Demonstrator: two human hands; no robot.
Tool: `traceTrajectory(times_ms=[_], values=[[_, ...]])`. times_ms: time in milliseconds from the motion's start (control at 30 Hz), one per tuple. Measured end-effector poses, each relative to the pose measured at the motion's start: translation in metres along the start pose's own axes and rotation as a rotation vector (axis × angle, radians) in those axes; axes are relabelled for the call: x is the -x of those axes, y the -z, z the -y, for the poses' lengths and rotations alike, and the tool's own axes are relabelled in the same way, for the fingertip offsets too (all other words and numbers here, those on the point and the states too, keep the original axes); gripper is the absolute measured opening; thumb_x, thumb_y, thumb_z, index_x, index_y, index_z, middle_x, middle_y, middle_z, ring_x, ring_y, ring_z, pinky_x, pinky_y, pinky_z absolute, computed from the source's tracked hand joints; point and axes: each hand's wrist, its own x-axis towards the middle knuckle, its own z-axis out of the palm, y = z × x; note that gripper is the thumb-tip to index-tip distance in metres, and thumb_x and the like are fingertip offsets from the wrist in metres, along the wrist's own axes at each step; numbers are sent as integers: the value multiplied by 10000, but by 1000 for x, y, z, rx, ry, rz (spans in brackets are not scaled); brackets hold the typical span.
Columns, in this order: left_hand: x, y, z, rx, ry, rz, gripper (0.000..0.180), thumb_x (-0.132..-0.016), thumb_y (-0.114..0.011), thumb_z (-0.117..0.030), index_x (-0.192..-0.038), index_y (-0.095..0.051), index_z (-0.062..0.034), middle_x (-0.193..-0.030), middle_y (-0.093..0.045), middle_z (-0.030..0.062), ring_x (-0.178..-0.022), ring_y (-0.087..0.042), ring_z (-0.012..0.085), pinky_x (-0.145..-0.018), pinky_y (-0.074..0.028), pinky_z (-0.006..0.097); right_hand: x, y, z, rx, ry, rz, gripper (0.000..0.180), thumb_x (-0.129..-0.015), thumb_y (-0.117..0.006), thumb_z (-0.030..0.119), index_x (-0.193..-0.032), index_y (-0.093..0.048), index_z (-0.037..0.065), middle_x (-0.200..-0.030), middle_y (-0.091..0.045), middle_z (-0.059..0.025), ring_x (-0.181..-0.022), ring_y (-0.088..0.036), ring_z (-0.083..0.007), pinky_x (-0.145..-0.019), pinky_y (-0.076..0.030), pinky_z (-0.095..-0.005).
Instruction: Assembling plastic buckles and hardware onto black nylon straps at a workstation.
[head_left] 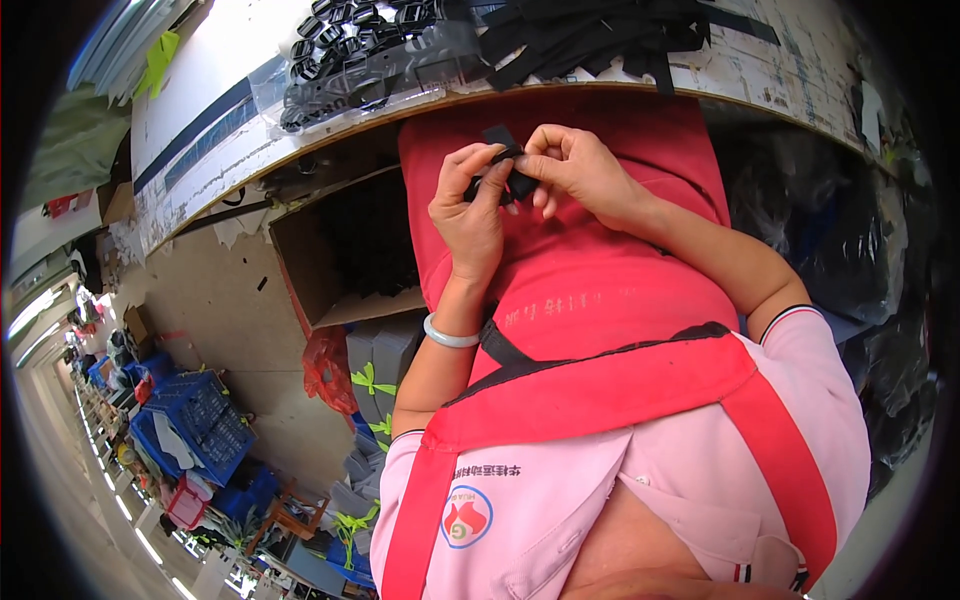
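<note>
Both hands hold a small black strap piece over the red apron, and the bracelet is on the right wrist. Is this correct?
Not quite. In the head view the pale bracelet is on the left wrist, not the right. The rest stands: the left hand and right hand hold the black strap piece over the red apron.

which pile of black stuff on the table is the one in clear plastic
The pile of black buckles, left of the loose black straps on the table. Its hard ring-shaped pieces lie under a clear plastic bag; the straps lie bare.

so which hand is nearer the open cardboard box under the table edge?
Left. The left hand sits just right of the cardboard box; the right hand is farther right, both pinching the black strap piece.
</note>
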Motion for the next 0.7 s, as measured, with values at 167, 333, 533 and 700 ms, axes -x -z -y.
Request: traceTrajectory(times_ms=[167, 333, 533, 700], values=[[1, 2, 1, 46, 15, 13, 159, -836, -687, 43, -983, -703, -15, -1008, -608, 32, -846, -577, 91, -695, -491, 213, 1, -3, -1, -27, 51, -32, 165, -950, -604, 179, -953, -559, 21, -764, -624, -51, -619, -623, -94, -525, -536, -220], [2, 9, -6, -172, -133, 89, 220, -800, -681, 84, -976, -715, -42, -1032, -583, 61, -836, -594, 122, -680, -507, 234, -6, 16, 10, 56, -33, 134, 226, -954, -605, 229, -1022, -635, 15, -754, -623, -21, -630, -605, -70, -547, -507, -194], [7, 13, -10, -300, -302, 182, 241, -780, -677, 100, -968, -718, -45, -1055, -581, 79, -832, -602, 139, -662, -506, 238, -12, 27, 11, 166, -76, 249, 217, -919, -654, 241, -920, -661, 24, -762, -635, -10, -612, -589, -60, -557, -494, -199], [12, 13, -23, -200, -124, 213, 228, -806, -657, 106, -980, -706, -34, -1038, -591, 70, -751, -586, 105, -606, -477, 223, -19, 28, 3, 168, 167, 107, 160, -920, -648, 178, -930, -639, 18, -811, -643, -16, -718, -607, -74, -651, -508, -221]])
